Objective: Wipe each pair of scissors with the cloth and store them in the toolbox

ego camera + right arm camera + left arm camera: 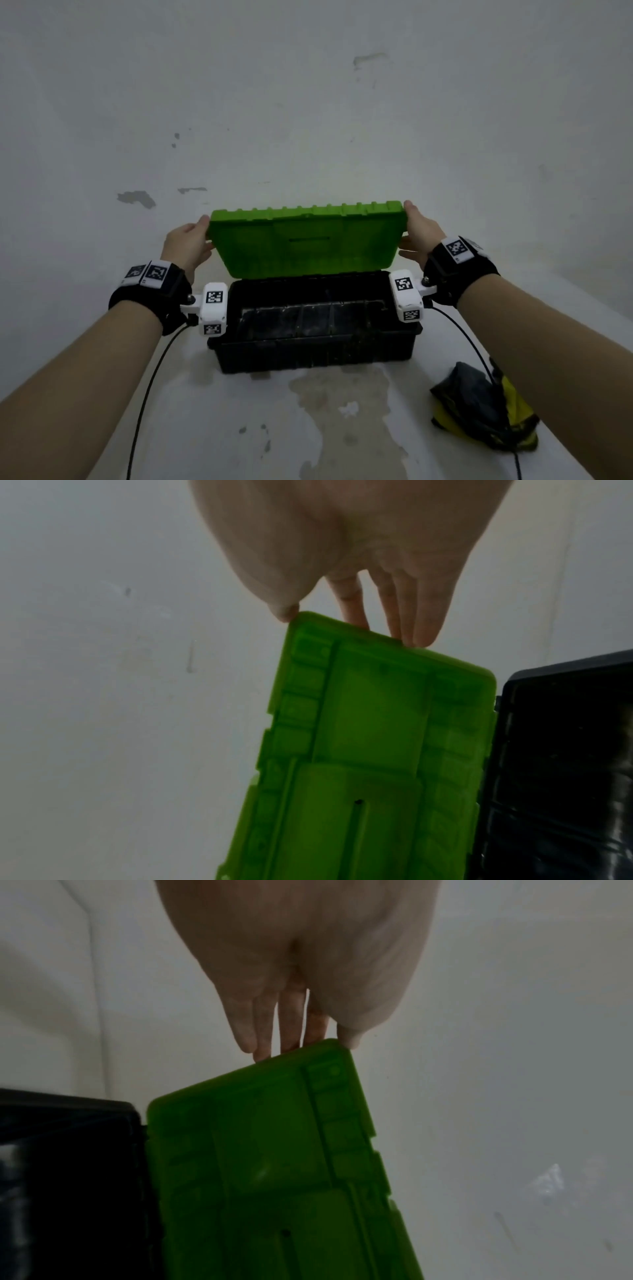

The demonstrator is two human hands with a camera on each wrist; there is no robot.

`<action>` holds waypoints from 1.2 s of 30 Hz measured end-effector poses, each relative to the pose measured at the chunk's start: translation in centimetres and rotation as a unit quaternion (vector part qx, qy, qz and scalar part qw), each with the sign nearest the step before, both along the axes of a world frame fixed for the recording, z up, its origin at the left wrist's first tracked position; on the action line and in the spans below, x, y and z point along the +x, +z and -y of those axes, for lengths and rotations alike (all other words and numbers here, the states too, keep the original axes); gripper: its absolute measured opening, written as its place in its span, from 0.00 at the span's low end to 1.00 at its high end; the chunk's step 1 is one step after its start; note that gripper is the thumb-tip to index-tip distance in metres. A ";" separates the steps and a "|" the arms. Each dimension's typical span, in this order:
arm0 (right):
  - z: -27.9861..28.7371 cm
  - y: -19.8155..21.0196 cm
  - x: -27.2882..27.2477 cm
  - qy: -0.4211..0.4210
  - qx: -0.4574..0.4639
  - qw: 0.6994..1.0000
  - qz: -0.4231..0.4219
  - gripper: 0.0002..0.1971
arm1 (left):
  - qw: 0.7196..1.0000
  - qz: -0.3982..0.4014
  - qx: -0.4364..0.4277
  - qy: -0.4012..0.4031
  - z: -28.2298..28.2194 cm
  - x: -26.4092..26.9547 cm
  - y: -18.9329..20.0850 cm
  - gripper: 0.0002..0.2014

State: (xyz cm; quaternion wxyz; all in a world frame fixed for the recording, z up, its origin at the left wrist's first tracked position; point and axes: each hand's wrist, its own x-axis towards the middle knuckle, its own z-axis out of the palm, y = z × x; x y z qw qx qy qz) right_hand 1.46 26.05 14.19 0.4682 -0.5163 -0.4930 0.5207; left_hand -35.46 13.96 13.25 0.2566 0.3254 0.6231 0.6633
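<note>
The wall (308, 102) is pale grey-white, with chipped paint patches (137, 198) showing darker grey. The white surface (239, 428) below has a large brownish stain (342, 411). Light is dim.

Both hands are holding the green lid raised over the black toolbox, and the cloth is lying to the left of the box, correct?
Not quite. The head view shows the cloth to the right of the black toolbox, not left. The left hand and right hand do hold the green lid raised.

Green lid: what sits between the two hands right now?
Only the green lid itself; the left hand holds its left end and the right hand its right end, over the open black toolbox. The head view shows it.
</note>
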 end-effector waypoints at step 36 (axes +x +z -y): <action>10.6 -9.7 6.1 0.092 0.116 0.879 0.452 0.30 | 0.953 -0.262 -0.150 -0.032 14.0 2.3 -12.4 0.14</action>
